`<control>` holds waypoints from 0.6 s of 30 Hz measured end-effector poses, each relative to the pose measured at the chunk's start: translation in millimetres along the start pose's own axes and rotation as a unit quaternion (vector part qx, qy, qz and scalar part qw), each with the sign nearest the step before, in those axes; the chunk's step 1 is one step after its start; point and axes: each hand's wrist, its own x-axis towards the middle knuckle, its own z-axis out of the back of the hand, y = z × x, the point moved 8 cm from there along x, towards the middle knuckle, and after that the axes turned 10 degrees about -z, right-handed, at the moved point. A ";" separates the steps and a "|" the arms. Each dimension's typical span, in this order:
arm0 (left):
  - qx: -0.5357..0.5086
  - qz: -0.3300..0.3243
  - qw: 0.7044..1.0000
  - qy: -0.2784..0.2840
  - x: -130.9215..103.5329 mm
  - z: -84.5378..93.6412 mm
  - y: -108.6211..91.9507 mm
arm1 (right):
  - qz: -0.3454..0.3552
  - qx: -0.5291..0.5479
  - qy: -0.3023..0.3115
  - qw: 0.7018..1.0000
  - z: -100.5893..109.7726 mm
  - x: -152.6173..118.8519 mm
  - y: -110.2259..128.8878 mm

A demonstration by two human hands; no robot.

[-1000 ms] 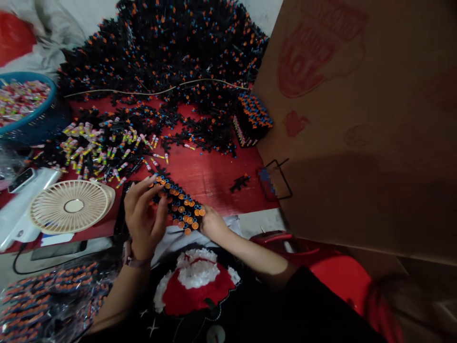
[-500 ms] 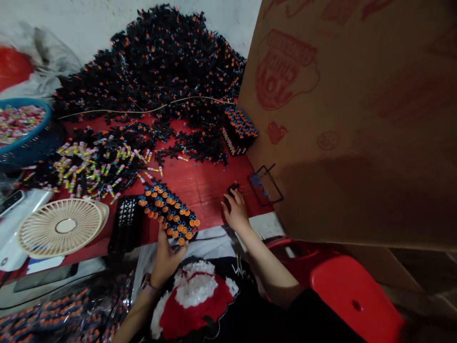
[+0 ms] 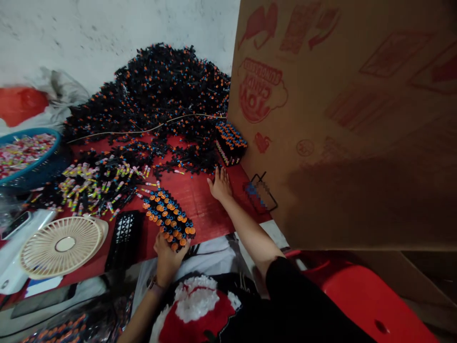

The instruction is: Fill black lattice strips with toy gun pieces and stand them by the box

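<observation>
1. Head view, far left: a round-rimmed blue plastic basket (image 3: 53, 166) stands beyond a ribbed cream fan (image 3: 65, 244) and beside glossy pink-and-yellow tubes (image 3: 76, 188).
2. Next comes a rigid, lattice-patterned black tray (image 3: 123, 243); well behind it rises a jagged black heap (image 3: 153, 95).
3. The bundle (image 3: 169, 219) of black pieces, tipped with orange discs and blue rings, lies on the smooth red counter (image 3: 193, 195). The left hand (image 3: 168, 259) has stayed at its near end, grip closed round it, seemingly steadying it alone.
4. The right hand (image 3: 220, 186) has moved farther up the counter, so the work appears split between 2 spots. Its fingers are extended, thumb apart; whether anything lies beneath cannot be told.
5. Just beyond, a boxy block (image 3: 231, 143) of ranked pieces stands beside the matt brown carton (image 3: 321, 119).
</observation>
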 end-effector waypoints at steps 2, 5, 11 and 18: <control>0.003 0.005 1.000 -0.009 0.3 2.7 -1.0 | 0.006 0.009 0.006 1.000 -9.1 21.1 16.6; 0.006 0.016 1.000 -0.004 -0.8 1.7 -4.2 | 0.022 0.013 0.026 0.999 -20.9 45.8 42.8; -0.019 -0.001 0.999 0.032 0.7 -7.0 -25.9 | 0.060 0.118 0.025 0.991 -9.4 69.8 71.2; -0.079 -0.061 0.989 0.106 25.0 -32.7 -62.1 | 0.005 0.312 -0.090 0.946 15.8 11.9 -6.7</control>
